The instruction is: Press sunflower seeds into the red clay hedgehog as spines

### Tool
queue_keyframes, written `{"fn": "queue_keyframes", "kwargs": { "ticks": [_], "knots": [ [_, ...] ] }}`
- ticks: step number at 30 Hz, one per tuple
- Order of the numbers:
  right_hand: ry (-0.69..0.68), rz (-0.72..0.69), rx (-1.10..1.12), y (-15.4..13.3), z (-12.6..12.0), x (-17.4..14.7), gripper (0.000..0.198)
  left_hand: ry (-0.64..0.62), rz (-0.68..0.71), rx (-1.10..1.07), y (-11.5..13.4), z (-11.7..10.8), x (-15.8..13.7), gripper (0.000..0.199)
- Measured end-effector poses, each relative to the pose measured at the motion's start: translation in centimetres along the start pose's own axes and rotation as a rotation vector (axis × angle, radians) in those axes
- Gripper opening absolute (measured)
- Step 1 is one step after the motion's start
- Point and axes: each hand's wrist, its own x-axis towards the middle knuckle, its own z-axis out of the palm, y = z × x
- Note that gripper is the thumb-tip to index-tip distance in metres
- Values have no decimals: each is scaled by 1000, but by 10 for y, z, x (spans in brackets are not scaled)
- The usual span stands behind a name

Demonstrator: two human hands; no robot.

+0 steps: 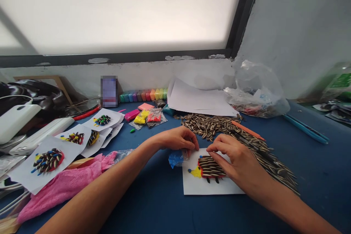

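Observation:
A white paper card lies on the blue table, bearing a hedgehog picture with a yellow clay face, a blue nose and eye, and rows of striped sunflower seeds on red clay. My left hand is closed at the card's top left corner, its fingertips on the clear plastic of a small packet of blue clay. Above the hedgehog's back, my right hand has its thumb and forefinger pinched together. Whatever sits between those tips is too small to make out. My right hand covers the card's right side.
Loose sunflower seeds spread behind and right of the card, with an orange pen and a black pen on them. Finished cards and a pink cloth lie left. Behind are clay packets, white paper and a plastic bag.

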Motion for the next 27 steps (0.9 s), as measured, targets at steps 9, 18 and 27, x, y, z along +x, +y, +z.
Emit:
{"fn": "queue_keyframes", "kwargs": {
  "ticks": [9,18,27],
  "knots": [
    [-162,67,-63,-9,-2,30,14,-9,12,-11,2,1,0,14],
    [-266,121,-126,-15,-2,40,15,-4,10,-25,1,1,0,13],
    [-301,129,-95,-20,-1,46,20,-4,-3,-39,-2,1,2,11]
  ]
}}
